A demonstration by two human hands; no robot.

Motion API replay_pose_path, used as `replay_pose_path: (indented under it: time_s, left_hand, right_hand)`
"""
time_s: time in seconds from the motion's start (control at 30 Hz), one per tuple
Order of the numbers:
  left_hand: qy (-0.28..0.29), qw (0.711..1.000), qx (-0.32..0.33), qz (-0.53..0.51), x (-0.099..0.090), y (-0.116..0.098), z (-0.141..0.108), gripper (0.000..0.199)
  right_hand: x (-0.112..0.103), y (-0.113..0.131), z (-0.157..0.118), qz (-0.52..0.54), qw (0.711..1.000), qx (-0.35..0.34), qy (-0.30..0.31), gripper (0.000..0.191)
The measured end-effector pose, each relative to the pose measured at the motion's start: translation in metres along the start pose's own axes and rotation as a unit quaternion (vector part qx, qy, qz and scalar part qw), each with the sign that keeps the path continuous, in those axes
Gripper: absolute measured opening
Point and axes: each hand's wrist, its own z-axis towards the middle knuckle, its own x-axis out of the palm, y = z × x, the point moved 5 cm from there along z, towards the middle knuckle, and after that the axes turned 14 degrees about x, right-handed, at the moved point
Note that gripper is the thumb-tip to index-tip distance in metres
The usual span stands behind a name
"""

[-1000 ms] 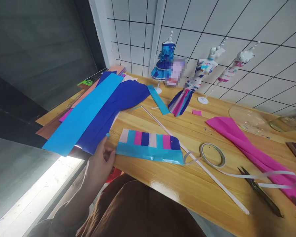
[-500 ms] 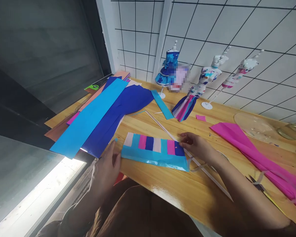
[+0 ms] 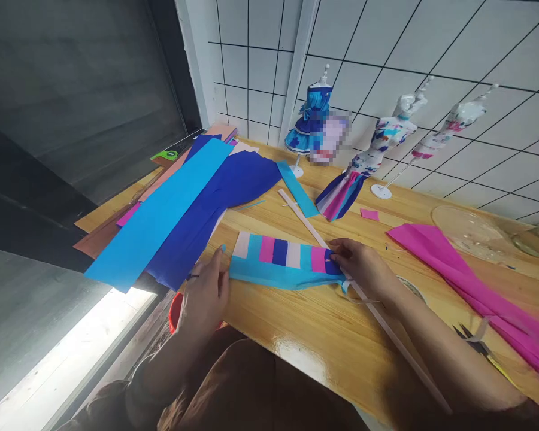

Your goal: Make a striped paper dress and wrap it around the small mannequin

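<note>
A striped piece of cloth or paper (image 3: 278,254) lies on the table, with white, light blue, pink and dark blue blocks along its far side. A light blue band (image 3: 273,277) runs along its near side. My right hand (image 3: 362,266) pinches its right end, where the band is curled. Beside the left end rests my left hand (image 3: 206,290), fingers stretched out and thumb close to the edge; a small blue spot shows at one fingertip. A narrow pale strip (image 3: 399,347) passes under my right hand and forearm.
Large blue sheets (image 3: 161,209) are piled to the left. Dressed mini mannequins (image 3: 368,149) stand by the tiled wall. Pink cloth or paper (image 3: 458,275) and scissors (image 3: 476,344) lie right, beyond my forearm. A red container (image 3: 175,312) shows below the table edge.
The striped piece has shifted slightly away from me and right, and its near band now looks more gathered. Both hands moved with it. The pale strip lies differently.
</note>
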Motion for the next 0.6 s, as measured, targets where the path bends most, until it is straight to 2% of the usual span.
replay_pose_path:
  time_s: [0.2, 0.27, 0.37, 0.47, 0.6]
  left_hand:
    - [-0.008, 1.0, 0.005, 0.018, 0.0, 0.005, 0.004, 0.046]
    - [0.002, 1.0, 0.0, 0.024, 0.0, 0.008, 0.003, 0.046]
    - [0.012, 0.999, -0.002, 0.032, 0.001, 0.01, 0.003, 0.046]
    - [0.007, 1.0, 0.01, 0.027, 0.001, 0.011, 0.004, 0.045]
    - [-0.009, 1.0, 0.021, 0.017, 0.001, 0.014, 0.003, 0.043]
  right_hand:
    - [-0.009, 0.032, -0.034, -0.032, 0.991, -0.117, -0.053, 0.024]
    - [-0.003, 0.046, -0.051, -0.046, 0.982, -0.179, -0.026, 0.023]
    - [0.014, 0.061, -0.073, -0.124, 0.95, -0.285, 0.043, 0.029]
    - [0.026, 0.06, -0.082, -0.196, 0.926, -0.318, 0.061, 0.034]
    - [0.031, 0.049, -0.082, -0.222, 0.914, -0.334, 0.055, 0.037]
